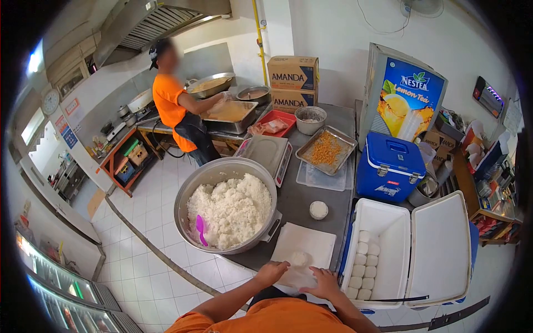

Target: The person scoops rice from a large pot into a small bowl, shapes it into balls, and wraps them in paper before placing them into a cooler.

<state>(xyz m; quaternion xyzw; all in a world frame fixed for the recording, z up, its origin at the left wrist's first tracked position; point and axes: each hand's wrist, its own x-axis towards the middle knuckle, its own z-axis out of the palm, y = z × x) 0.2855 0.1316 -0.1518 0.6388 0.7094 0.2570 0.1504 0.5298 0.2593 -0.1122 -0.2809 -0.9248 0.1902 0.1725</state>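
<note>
A stack of white wrapping paper lies at the near edge of the grey table, with a rounded portion of white rice on its top sheet. My left hand has its fingers closed at the paper's near left edge, beside the rice. On the other side, my right hand rests on the sheet, thumb and fingers apart. Just beyond the stack stands a small cup of rice. To the left is a large metal pot heaped with rice, and a purple rice scoop is stuck in it.
An open white cooler on the right holds several wrapped white bundles. Behind it sits a blue cooler box. A tray of orange-brown pieces and a scale are farther back. A co-worker stands by deep pans.
</note>
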